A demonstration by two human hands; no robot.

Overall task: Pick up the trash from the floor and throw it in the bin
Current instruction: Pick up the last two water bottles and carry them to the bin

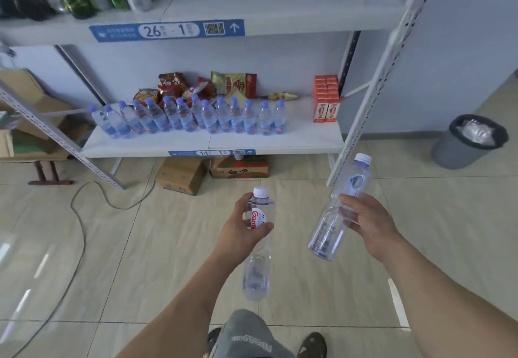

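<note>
My left hand (241,228) grips an empty clear plastic bottle with a red-and-white label (258,268), held upright around its upper half, white cap at the top. My right hand (367,223) holds a second empty clear bottle with a blue label (333,223), tilted with its cap pointing up and right. Both bottles are lifted above the tiled floor in front of me. The grey round bin (459,153), lined with a black bag, stands on the floor at the far right, beyond my right hand.
A white metal shelf (280,140) faces me, carrying a row of full water bottles (190,117), snack bags and orange cartons (326,102). Cardboard boxes (182,174) sit under it. A cable (81,217) snakes across the floor at left. My feet are at the bottom edge.
</note>
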